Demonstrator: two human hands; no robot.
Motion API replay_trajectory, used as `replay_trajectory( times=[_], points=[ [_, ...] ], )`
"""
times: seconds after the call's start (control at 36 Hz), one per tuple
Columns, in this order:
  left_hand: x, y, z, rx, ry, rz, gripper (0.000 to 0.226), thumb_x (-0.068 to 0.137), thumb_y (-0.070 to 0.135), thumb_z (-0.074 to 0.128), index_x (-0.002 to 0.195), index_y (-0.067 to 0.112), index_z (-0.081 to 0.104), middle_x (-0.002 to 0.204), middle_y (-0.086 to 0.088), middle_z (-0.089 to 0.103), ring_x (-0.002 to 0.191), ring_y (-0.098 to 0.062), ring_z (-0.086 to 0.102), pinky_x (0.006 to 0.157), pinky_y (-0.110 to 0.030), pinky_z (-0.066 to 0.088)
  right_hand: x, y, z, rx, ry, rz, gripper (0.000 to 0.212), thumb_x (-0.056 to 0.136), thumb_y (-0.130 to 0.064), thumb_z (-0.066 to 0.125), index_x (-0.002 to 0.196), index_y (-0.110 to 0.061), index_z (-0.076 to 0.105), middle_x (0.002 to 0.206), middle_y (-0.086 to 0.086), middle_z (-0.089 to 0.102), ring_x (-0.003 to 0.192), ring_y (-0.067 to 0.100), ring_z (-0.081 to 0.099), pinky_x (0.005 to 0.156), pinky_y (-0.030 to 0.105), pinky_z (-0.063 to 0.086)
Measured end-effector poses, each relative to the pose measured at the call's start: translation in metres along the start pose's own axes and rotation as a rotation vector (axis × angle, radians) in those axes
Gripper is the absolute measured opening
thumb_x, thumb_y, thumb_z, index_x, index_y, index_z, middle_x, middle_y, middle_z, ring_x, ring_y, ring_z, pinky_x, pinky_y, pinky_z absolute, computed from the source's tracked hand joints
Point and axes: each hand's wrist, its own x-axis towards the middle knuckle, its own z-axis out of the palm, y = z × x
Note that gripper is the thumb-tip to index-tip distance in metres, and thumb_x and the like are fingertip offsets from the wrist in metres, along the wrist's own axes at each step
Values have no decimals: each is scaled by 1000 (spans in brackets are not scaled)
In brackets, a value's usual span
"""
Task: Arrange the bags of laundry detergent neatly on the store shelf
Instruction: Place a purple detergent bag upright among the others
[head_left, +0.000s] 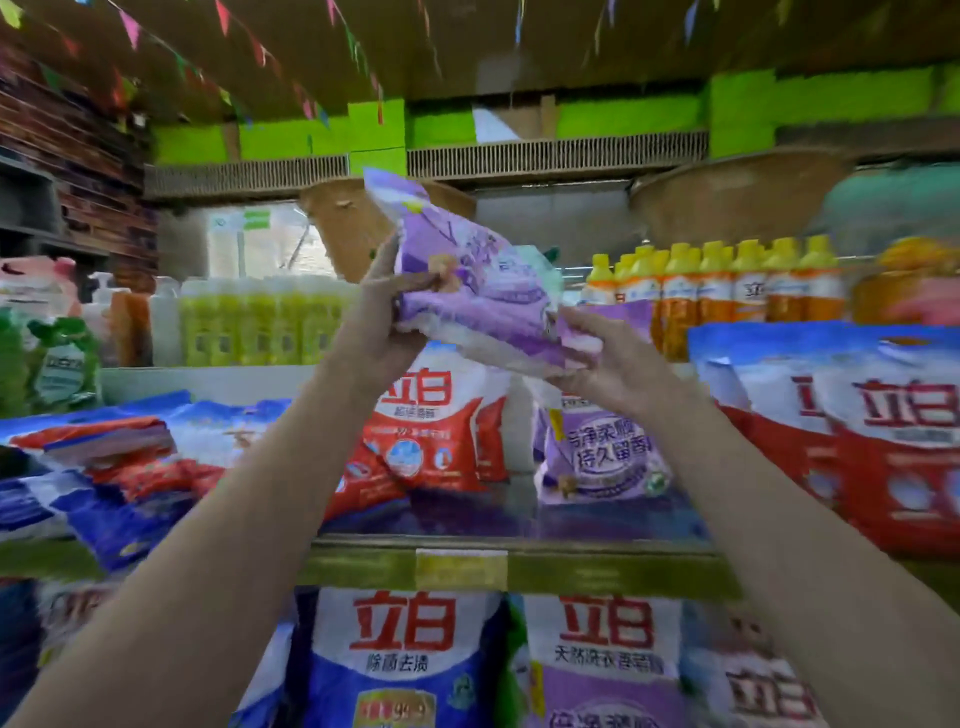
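I hold a purple detergent bag (483, 291) up in the air, tilted, above the middle of the shelf (571, 566). My left hand (384, 317) grips its left side, thumb on the front. My right hand (608, 358) holds its lower right end from underneath. Directly below stand a red-and-white bag (431, 421) and another purple bag (602, 452), both upright on the shelf. To the left, blue-and-red bags (109, 467) lie flat in a messy heap. At the right, large red-and-blue bags (857, 431) lean upright.
Behind the bags stand rows of yellow-green bottles (260, 322) and orange bottles with yellow caps (727, 286). The lower shelf holds upright blue (400, 660) and purple (602, 665) bags. A price tag (461, 569) sits on the shelf's front edge. Another shelf runs overhead.
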Motion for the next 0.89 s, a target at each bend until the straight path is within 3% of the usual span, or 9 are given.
replay_trajectory(
  times=[0.06, 0.11, 0.22, 0.36, 0.44, 0.5, 0.64, 0.75, 0.89],
  points=[
    [1, -13, -10, -75, -94, -11, 62, 46, 4, 78, 104, 23, 70, 71, 0, 72, 59, -10, 67, 58, -21, 55, -8, 9, -3, -19, -9, 58, 39, 68, -37, 74, 97, -14, 64, 76, 5, 71, 69, 22, 66, 67, 37, 57],
    [0, -24, -22, -52, -141, -61, 66, 38, 10, 85, 101, 26, 70, 79, 1, 73, 65, -10, 68, 61, -20, 54, -18, 13, -2, -19, -66, 68, 28, 74, -35, 67, 93, -14, 65, 75, 3, 72, 64, 18, 69, 61, 30, 56],
    [-12, -46, -40, 111, -134, -192, 53, 48, 10, 71, 96, 32, 73, 75, 6, 71, 56, -3, 64, 43, -13, 45, -29, 21, -13, -10, -59, -27, 11, 89, -2, 52, 89, -9, 61, 73, 1, 71, 61, 11, 69, 56, 24, 58],
    [-23, -73, -43, 315, -154, -190, 47, 65, -11, 61, 104, 16, 58, 68, 2, 71, 54, -7, 65, 52, -17, 52, -32, 33, -42, -116, 96, -144, 41, 78, 13, 60, 98, -23, 53, 91, -7, 65, 70, 10, 69, 60, 25, 55],
    [-24, -87, -35, 501, -87, -180, 50, 80, -27, 38, 99, 16, 53, 62, 6, 70, 52, -4, 64, 52, -19, 51, -35, 36, -55, -248, 99, -185, 43, 78, 12, 61, 99, -24, 52, 97, -10, 61, 90, 14, 64, 84, 35, 52],
    [-26, -98, -28, 583, -107, -182, 54, 77, -30, 34, 95, 17, 52, 61, 10, 69, 53, -1, 63, 51, -18, 50, -38, 37, -65, -316, 129, -188, 47, 79, 11, 61, 108, -24, 48, 101, -14, 58, 95, 11, 60, 89, 31, 48],
    [-31, -126, -20, 696, -146, -192, 63, 71, -35, 33, 116, 5, 51, 79, 8, 73, 64, 2, 67, 51, -16, 52, -47, 33, -89, -408, 162, -167, 51, 76, 16, 60, 116, -15, 54, 107, 3, 67, 100, 26, 64, 91, 41, 51],
    [-32, -145, -9, 681, -109, -172, 58, 73, -33, 33, 117, -1, 54, 97, -14, 67, 59, -4, 67, 47, -16, 51, -51, 22, -108, -540, 186, -165, 51, 76, 16, 61, 118, -10, 54, 111, 7, 66, 98, 20, 65, 82, 27, 55],
    [-19, -179, 2, 734, 57, -159, 44, 71, -27, 41, 78, 12, 60, 80, -7, 68, 74, -20, 66, 76, -38, 55, -52, 21, -133, -556, 259, -134, 51, 77, 17, 59, 119, -12, 53, 108, 1, 66, 94, 12, 65, 70, 16, 53]
  ],
)
